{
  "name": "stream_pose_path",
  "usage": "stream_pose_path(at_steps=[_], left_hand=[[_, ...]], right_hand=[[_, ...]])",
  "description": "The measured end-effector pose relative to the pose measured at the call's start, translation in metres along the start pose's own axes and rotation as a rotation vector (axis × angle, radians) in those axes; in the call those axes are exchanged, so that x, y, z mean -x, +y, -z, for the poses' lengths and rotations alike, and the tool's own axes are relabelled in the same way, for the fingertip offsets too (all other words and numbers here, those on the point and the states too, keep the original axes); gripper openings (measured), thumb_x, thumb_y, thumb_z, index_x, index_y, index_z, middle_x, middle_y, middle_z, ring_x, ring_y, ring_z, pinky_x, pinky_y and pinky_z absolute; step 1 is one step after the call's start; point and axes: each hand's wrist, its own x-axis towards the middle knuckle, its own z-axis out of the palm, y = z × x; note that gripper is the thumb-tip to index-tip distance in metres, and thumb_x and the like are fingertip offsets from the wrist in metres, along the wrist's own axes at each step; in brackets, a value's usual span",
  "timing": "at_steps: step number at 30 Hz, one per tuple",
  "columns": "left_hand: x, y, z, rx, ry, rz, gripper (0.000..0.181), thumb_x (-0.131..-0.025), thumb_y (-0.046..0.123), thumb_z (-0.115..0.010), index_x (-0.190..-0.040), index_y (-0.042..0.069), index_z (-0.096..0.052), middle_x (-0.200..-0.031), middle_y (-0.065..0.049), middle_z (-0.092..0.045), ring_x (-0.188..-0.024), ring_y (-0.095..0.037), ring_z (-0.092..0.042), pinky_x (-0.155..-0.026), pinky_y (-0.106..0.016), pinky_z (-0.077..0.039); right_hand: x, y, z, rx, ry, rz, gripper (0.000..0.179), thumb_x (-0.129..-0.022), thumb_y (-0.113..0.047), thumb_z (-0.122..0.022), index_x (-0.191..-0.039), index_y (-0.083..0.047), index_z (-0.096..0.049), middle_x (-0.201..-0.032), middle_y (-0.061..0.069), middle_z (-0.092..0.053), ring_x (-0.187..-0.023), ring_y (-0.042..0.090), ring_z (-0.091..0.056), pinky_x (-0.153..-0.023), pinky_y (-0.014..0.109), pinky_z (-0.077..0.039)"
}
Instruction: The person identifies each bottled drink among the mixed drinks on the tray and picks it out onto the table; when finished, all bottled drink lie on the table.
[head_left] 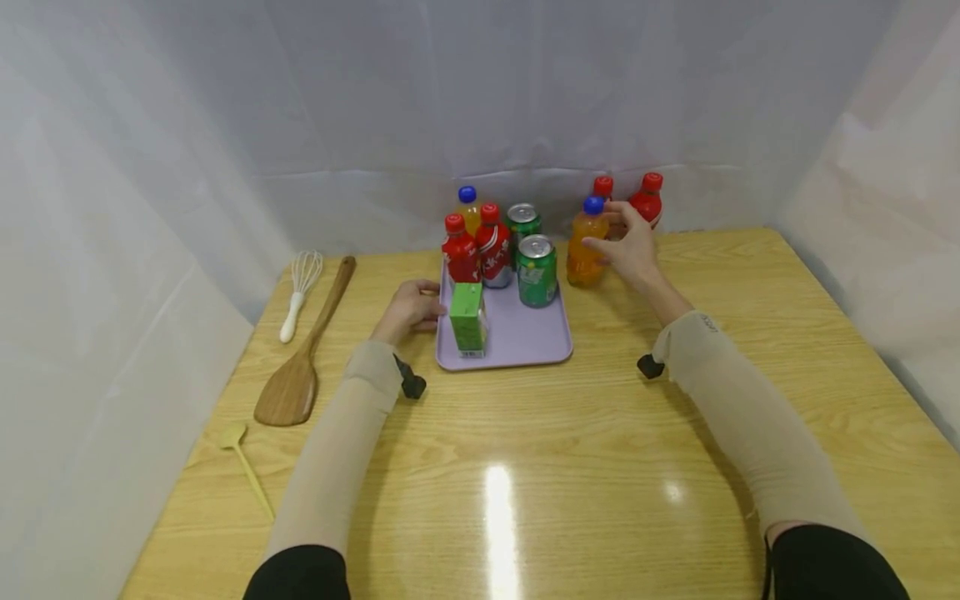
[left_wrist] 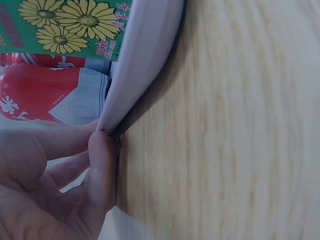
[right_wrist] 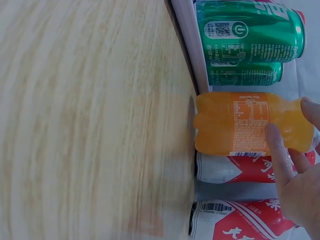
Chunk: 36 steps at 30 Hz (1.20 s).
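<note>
My left hand (head_left: 411, 310) pinches the left rim of a lilac tray (head_left: 517, 342); the left wrist view shows thumb and fingers meeting on that edge. My right hand (head_left: 632, 247) holds an orange soda bottle (head_left: 583, 254) with a blue cap, which stands upright just right of the tray. Thumb and fingers lie against the bottle's side and neck in the right wrist view. On the tray stand a green drink carton (head_left: 468, 318), two red-labelled bottles (head_left: 495, 250) and green soda cans (head_left: 537, 273). Another blue-capped orange bottle (head_left: 470, 212) is partly hidden behind the red ones.
Two more red-labelled bottles (head_left: 648, 202) stand behind my right hand, near the white curtain (head_left: 360, 125) at the table's back. On the left lie a whisk (head_left: 300, 287), a wooden spatula (head_left: 296, 383) and a small yellow spoon (head_left: 247, 467).
</note>
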Motion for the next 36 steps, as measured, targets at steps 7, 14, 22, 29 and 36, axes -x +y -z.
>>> stream_pose_path(at_steps=[7, 14, 22, 29, 36], left_hand=[[0.005, 0.002, 0.0, 0.019, -0.005, -0.006, 0.059, -0.097, 0.0, -0.065, -0.154, 0.003, -0.049, -0.115, -0.014, -0.068, -0.085, -0.014, -0.064, -0.067, -0.021, -0.059], [0.001, -0.002, 0.0, 0.023, 0.003, 0.006, 0.058, -0.099, 0.0, -0.065, -0.155, 0.006, -0.05, -0.127, -0.017, -0.065, -0.088, -0.014, -0.064, -0.068, -0.02, -0.059], [0.001, 0.001, 0.0, 0.028, 0.009, 0.002, 0.058, -0.098, -0.001, -0.065, -0.154, 0.006, -0.051, -0.126, -0.017, -0.065, -0.087, -0.013, -0.063, -0.063, -0.019, -0.058], [0.0, 0.001, -0.001, 0.028, 0.009, -0.003, 0.058, -0.098, -0.001, -0.065, -0.154, 0.006, -0.051, -0.123, -0.016, -0.066, -0.086, -0.013, -0.063, -0.063, -0.019, -0.058], [-0.002, -0.002, -0.001, 0.033, 0.017, -0.009, 0.057, -0.097, -0.002, -0.065, -0.152, 0.005, -0.052, -0.117, -0.014, -0.066, -0.081, -0.011, -0.063, -0.061, -0.018, -0.057]], right_hand=[[0.001, 0.003, -0.003, 0.003, 0.006, 0.006, 0.061, -0.095, -0.014, -0.078, -0.148, -0.007, -0.049, -0.137, 0.015, -0.057, -0.115, 0.029, -0.06, -0.067, 0.016, -0.062], [0.0, 0.004, -0.002, 0.076, 0.003, 0.02, 0.06, -0.097, -0.019, -0.077, -0.149, -0.009, -0.05, -0.141, 0.016, -0.058, -0.122, 0.031, -0.06, -0.102, 0.031, -0.061], [-0.001, 0.003, 0.001, 0.126, -0.01, 0.021, 0.06, -0.098, -0.018, -0.076, -0.149, -0.007, -0.048, -0.143, 0.019, -0.057, -0.126, 0.036, -0.059, -0.119, 0.05, -0.05], [0.004, -0.004, -0.001, 0.144, 0.027, 0.05, 0.062, -0.099, -0.018, -0.074, -0.153, -0.006, -0.046, -0.147, 0.022, -0.057, -0.13, 0.039, -0.057, -0.12, 0.052, -0.048], [0.014, -0.025, -0.012, 0.142, 0.226, 0.22, 0.055, -0.101, -0.022, -0.071, -0.147, -0.003, -0.051, -0.143, 0.021, -0.052, -0.125, 0.033, -0.047, -0.11, 0.038, -0.046]])
